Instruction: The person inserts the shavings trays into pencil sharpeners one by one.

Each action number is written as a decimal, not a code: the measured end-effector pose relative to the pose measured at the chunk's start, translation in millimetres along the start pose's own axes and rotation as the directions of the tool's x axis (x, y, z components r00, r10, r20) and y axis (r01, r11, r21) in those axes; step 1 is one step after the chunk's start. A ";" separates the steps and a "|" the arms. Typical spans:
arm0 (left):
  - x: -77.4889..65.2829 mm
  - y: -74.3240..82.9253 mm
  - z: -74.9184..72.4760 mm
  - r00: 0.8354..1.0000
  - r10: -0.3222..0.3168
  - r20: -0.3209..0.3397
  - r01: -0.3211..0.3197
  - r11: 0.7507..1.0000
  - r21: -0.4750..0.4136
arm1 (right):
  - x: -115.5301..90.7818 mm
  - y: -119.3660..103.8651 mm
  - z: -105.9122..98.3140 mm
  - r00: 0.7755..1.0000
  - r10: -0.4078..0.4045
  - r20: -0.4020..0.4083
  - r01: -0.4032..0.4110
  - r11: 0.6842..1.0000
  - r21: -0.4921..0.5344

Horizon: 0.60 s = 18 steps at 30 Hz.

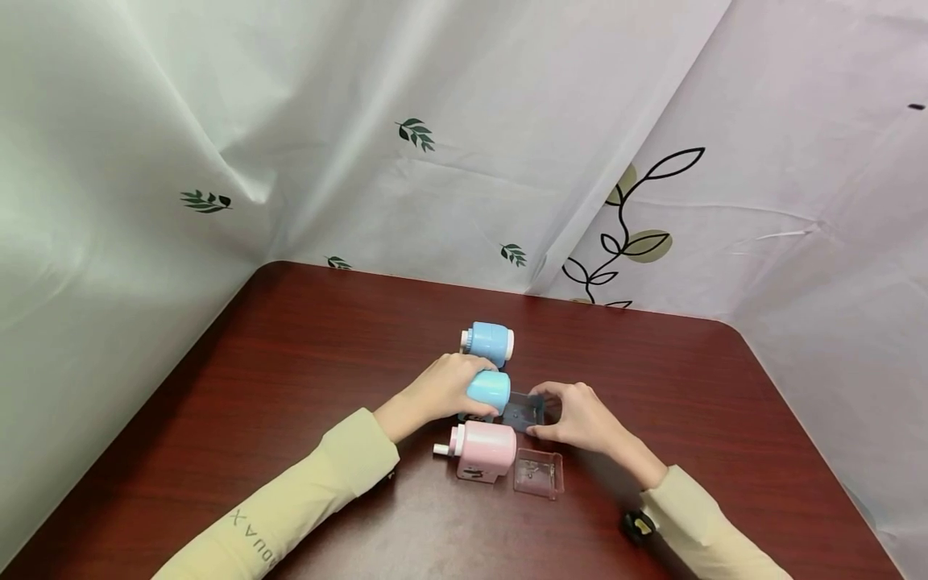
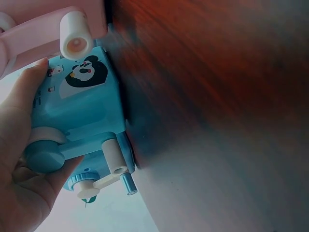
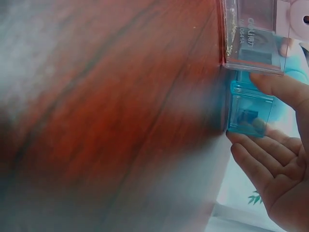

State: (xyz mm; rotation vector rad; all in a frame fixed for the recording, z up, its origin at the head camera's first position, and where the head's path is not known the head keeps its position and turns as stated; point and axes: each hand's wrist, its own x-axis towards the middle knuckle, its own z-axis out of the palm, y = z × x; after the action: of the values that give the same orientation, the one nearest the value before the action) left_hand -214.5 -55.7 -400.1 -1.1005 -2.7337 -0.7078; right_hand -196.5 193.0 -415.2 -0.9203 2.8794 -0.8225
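My left hand (image 1: 445, 388) grips the middle, light-blue crank pencil sharpener (image 1: 490, 390). In the left wrist view, its panda-printed side (image 2: 82, 92) and white crank handle (image 2: 114, 155) face the camera. My right hand (image 1: 580, 419) has thumb and fingers on opposite sides of a clear blue shavings drawer (image 1: 522, 412), pinching it at that sharpener's right end. In the right wrist view the drawer (image 3: 250, 113) lies between thumb and fingertips. Nearer me stands a pink crank sharpener (image 1: 487, 451), its clear pink drawer (image 1: 538, 474) out to the right with bits inside.
Another blue sharpener (image 1: 489, 341) stands just behind the gripped one. All are on a dark red wooden table (image 1: 326, 346). White leaf-printed cloth (image 1: 348, 145) hangs around the back and sides. A small black device (image 1: 639, 525) sits by the right cuff.
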 end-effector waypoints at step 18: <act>-3.0 -0.7 0.9 1.000 0.010 -0.028 -0.010 1.000 0.004 | 9.5 -1.8 5.6 0.999 -0.031 0.031 0.030 0.998 0.051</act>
State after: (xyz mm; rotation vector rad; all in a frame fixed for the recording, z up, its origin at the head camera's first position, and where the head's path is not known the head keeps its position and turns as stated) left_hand -212.7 -57.6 -402.0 -1.0945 -2.7033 -0.7115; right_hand -202.5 183.9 -417.8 -0.9654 2.8108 -0.8704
